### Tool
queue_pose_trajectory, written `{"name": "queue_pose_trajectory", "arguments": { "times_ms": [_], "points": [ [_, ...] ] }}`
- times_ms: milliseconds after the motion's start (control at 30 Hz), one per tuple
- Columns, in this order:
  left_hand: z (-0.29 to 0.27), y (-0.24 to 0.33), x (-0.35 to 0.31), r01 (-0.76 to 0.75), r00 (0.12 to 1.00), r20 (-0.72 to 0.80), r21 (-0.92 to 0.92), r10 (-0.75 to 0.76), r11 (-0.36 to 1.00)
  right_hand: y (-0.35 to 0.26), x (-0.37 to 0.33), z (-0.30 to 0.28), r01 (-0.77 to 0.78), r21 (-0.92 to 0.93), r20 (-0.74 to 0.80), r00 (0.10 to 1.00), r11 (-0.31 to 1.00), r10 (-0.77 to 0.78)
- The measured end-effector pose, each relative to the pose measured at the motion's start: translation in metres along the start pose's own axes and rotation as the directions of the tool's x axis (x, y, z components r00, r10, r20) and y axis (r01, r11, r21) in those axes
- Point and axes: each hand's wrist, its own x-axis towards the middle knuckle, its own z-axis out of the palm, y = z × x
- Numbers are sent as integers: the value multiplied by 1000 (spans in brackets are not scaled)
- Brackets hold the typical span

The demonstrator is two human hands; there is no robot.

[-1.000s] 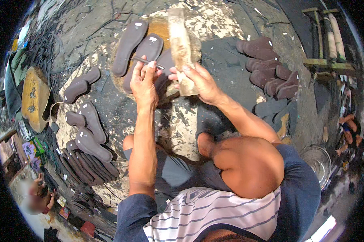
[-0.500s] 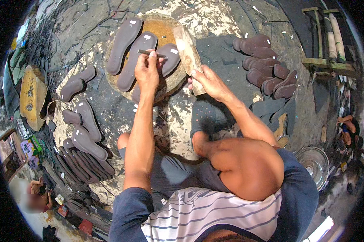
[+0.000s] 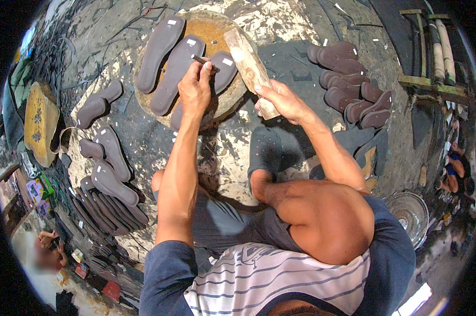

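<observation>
My left hand (image 3: 195,89) is closed, fingertips pinching a short dark rod (image 3: 198,58) that looks like a metal punch. The rod is tilted above brown sandal soles on a round wooden block (image 3: 209,25). One sole (image 3: 160,55) lies at the left, a second sole (image 3: 178,76) in the middle, and a third sole (image 3: 226,75) at the right, each with a small white label. My right hand (image 3: 284,103) is wrapped round the lower end of a rough wooden club (image 3: 247,59), its upper end over the block's right side. Part of another sole shows beneath my left wrist.
Brown soles (image 3: 114,181) lie in rows and stacks at the left, with more sole pieces (image 3: 348,87) at the right. A yellow-topped wooden block (image 3: 41,124) stands far left, a fan (image 3: 408,217) at lower right. Two people sit near the edges.
The dark rod has turned in my left fingers and now slants more steeply. The club has shifted slightly up and right with my right hand. The soles lie as before.
</observation>
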Motion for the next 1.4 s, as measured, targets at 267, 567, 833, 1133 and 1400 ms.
{"name": "queue_pose_trajectory", "arguments": {
  "times_ms": [267, 567, 833, 1133, 1400],
  "points": [
    [3, -14, -17, -323, 930, -92, 252, 355, 912, -167, -95, 48, 706, -346, 28, 666, 618, -745],
    [11, -26, -14, -434, 889, -18, 284, 457, 855, -62, -13, 2, 280, -536, 235, 956, 796, -178],
    [-2, -7, -2, -25, 919, -391, -190, -52, 981, 9, 8, -15, -63, -86, 126, 989, 994, 74],
    [-40, -27, 69, 55, 966, -245, -113, -81, 992, -1, -1, 3, -142, 19, 154, 978, 990, 138],
    [-39, -22, 63, -106, 936, -315, 179, 159, 978, -152, -18, 34, 184, -212, 258, 958, 960, -126]
  ]
}}
